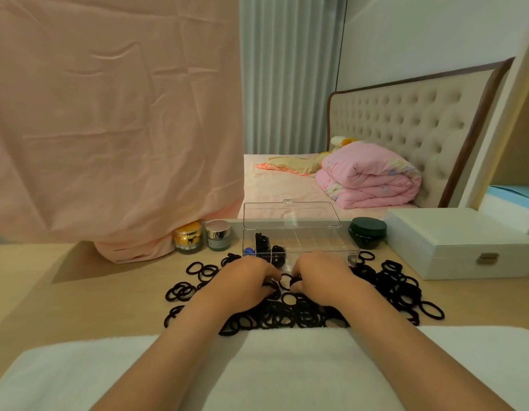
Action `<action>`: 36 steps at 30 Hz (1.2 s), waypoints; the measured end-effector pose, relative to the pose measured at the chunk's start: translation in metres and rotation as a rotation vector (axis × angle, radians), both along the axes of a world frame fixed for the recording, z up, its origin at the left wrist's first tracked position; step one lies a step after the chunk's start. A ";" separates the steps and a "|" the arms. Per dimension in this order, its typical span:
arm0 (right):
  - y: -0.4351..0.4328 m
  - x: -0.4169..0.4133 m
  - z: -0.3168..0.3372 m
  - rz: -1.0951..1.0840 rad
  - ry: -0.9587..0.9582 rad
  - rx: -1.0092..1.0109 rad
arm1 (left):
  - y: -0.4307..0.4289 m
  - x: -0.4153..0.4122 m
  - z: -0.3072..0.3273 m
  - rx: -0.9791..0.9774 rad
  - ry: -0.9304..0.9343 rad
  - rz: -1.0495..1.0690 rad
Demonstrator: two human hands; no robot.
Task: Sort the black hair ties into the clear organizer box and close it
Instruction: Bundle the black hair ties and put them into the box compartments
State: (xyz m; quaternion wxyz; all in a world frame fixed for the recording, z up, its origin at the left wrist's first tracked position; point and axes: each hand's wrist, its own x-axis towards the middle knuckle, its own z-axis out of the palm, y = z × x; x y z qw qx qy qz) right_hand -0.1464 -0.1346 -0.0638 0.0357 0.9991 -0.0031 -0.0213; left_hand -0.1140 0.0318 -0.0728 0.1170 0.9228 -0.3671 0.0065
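A wide pile of black hair ties (387,287) covers the wooden table in front of me. The clear organizer box (313,238) stands behind the pile with its lid (290,213) upright and open. Some black ties (261,241) and a small blue item lie in its left compartments; the right compartments look empty. My left hand (242,280) and my right hand (322,277) rest palm down on the pile just in front of the box, fingertips nearly meeting. Both hands pinch at black ties between them; the fingertips are partly hidden.
A gold jar (188,237) and a silver-lidded jar (218,235) stand left of the box, a dark green jar (367,232) to its right. A white case (456,241) sits at the far right. Pink cloth (109,129) hangs at the left. A white towel (287,366) covers the near edge.
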 end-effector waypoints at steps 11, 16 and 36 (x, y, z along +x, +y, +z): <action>-0.023 -0.018 0.037 0.067 0.009 0.779 | 0.020 0.008 0.025 -0.480 0.364 0.202; -0.018 -0.021 0.037 0.021 0.047 1.044 | 0.016 0.006 0.019 -0.560 0.495 0.298; -0.024 -0.024 0.036 -0.013 0.115 1.194 | 0.027 0.008 0.018 -0.787 1.020 0.260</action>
